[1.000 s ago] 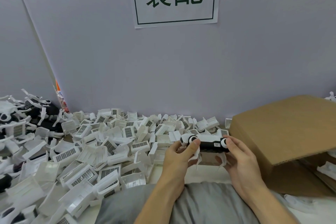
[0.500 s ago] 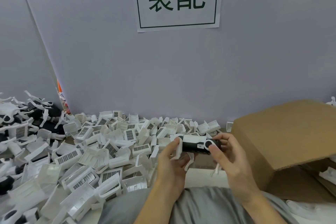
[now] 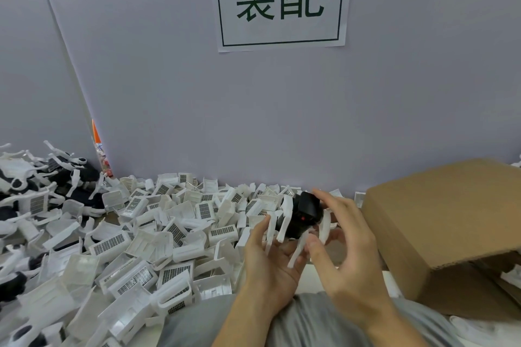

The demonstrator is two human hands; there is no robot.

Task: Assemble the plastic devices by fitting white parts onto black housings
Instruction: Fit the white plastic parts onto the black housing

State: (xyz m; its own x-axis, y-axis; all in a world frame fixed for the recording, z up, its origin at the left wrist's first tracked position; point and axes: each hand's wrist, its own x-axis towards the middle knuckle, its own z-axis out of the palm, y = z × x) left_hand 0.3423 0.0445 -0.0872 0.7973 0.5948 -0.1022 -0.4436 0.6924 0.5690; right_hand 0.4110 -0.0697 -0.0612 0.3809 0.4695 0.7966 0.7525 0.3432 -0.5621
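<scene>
**A:** What is held in the middle of the view?

**B:** A black housing (image 3: 306, 215) with white legs (image 3: 299, 251) fitted to it is held up between both hands, above the near edge of the table (image 3: 310, 276), just left of a cardboard box (image 3: 439, 217). A small red spot is seen on the housing's dark face.

**A:** How are the hands placed?

**B:** The left hand (image 3: 270, 265) is seen palm up beneath the device, its fingers spread loosely, with the white legs resting against them. The right hand (image 3: 346, 248) is curved round the device's right side, thumb low and fingers arched over the top. Whether the right fingertips actually press on the housing cannot be told.

**A:** What lies around it?

**B:** A large heap of loose white parts (image 3: 158, 234), many with dark grille patches, is spread across the table from the near left to the far wall. At the far left, a pile of assembled devices (image 3: 36, 177) in black and white is seen. A paper sign (image 3: 282, 0) with two large green characters is fixed to the pale wall (image 3: 282, 121) above. Grey clothing (image 3: 310, 324) is seen at the near edge, under the forearms.
</scene>
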